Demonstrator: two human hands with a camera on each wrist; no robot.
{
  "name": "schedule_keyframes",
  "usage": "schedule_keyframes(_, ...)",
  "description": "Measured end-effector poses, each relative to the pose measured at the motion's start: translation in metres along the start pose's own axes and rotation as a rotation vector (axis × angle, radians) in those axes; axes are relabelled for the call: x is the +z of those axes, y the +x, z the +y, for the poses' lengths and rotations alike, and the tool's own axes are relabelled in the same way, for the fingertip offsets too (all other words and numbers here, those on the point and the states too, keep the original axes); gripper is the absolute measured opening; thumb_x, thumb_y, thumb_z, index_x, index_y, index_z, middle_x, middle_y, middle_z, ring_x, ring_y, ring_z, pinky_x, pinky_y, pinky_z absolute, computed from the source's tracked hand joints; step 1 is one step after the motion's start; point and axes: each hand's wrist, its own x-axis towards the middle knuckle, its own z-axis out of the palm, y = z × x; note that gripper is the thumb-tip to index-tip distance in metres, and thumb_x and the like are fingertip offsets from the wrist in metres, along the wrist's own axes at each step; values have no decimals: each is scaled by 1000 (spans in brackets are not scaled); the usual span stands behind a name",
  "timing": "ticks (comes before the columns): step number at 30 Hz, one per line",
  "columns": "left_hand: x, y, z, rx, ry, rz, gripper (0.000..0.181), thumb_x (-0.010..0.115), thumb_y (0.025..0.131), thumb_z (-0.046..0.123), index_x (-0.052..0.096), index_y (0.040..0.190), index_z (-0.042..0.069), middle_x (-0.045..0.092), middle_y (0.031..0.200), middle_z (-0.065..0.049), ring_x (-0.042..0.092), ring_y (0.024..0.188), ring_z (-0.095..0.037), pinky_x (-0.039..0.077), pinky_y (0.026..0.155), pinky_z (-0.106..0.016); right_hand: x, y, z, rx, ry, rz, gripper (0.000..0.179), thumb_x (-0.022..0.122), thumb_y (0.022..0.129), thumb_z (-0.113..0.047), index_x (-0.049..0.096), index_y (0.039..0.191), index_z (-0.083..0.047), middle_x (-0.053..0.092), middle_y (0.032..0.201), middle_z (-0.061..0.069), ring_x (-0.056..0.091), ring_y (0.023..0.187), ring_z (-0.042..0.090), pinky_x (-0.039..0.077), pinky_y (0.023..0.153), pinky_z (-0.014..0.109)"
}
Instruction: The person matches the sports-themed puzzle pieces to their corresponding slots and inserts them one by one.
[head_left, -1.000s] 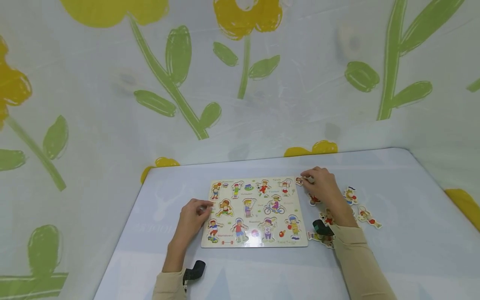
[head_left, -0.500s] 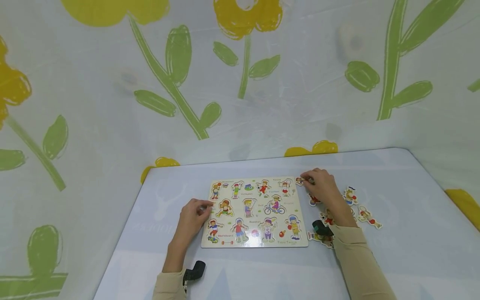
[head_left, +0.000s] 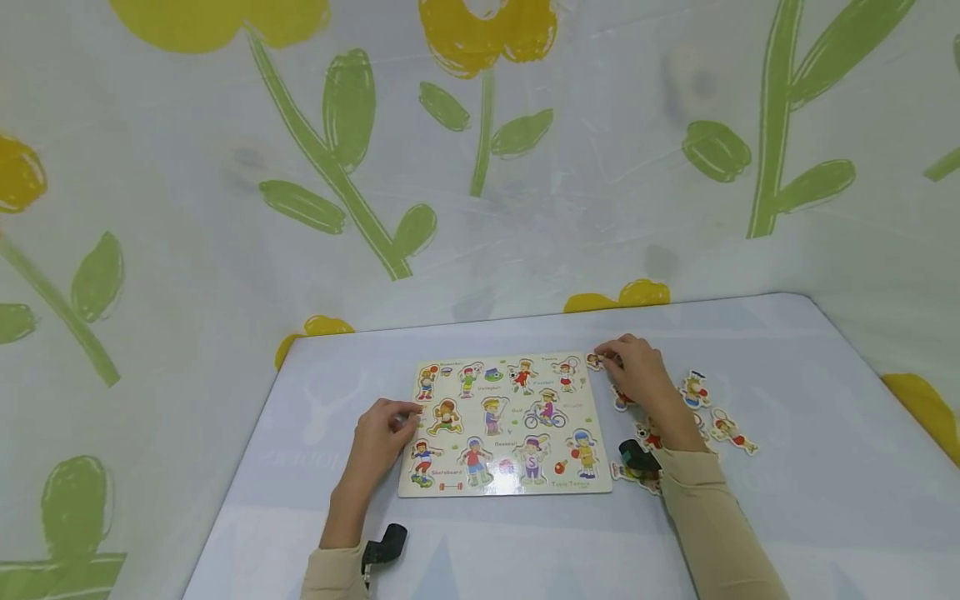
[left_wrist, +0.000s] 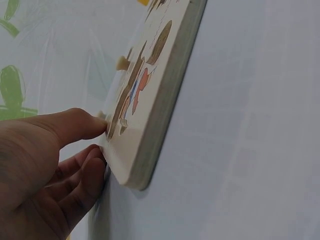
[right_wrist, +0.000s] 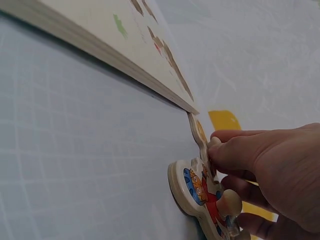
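Note:
A wooden knob puzzle board (head_left: pixel 467 429) printed with children playing sports lies flat mid-table. My left hand (head_left: pixel 378 433) is at its left edge; in the left wrist view the thumb of that hand (left_wrist: pixel 45 165) presses the board's corner (left_wrist: pixel 150 115) from above, the fingers curled against its side. Just past the board's upper right corner, my right hand (head_left: pixel 637 375) pinches the knob of a puzzle piece (head_left: pixel 593 362). In the right wrist view this piece (right_wrist: pixel 200 131) lies close against the board's corner, partly hidden by the thumb. A second knobbed piece (right_wrist: pixel 200 187) lies below the fingers.
Several loose puzzle pieces lie right of the board, including a tennis player (head_left: pixel 733 432) and a figure with a blue cap (head_left: pixel 694 389). Others sit partly under the right forearm (head_left: pixel 720 517). Behind the white table (head_left: pixel 525 542) hangs a flower-printed cloth (head_left: pixel 585 208).
The head view has shifted, so the scene sits slightly further left. Both hands keep their grip and their places relative to the board.

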Motion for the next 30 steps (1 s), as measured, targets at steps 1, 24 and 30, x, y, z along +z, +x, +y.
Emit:
schedule_keyframes(1, 0, 0, 0, -1, 1, 0, 17, 70, 90, 15, 74, 106, 11, 63, 97, -6, 51, 73, -12, 42, 62, -20, 0, 1, 0, 5, -4, -1, 23, 62, 95, -13, 70, 115, -8, 65, 114, 19, 57, 107, 40, 40, 90, 60)
schedule_keyframes(24, 0, 0, 1, -13, 6, 3, 19, 70, 89, 14, 74, 107, 11, 63, 97, -6, 52, 74, -12, 42, 61, -19, -1, 2, -2, 23, 9, 22, 21, 64, 94, -14, 72, 113, -7, 66, 109, 18, 58, 102, 36, 41, 91, 57)
schedule_keyframes(30, 0, 0, 1, -18, 6, 4, 18, 70, 89, 14, 74, 106, 10, 63, 97, -6, 52, 74, -12, 42, 61, -19, -4, 1, 0, 11, 32, 48, 21, 65, 94, -14, 72, 112, -7, 67, 107, 17, 59, 100, 34, 42, 90, 55)
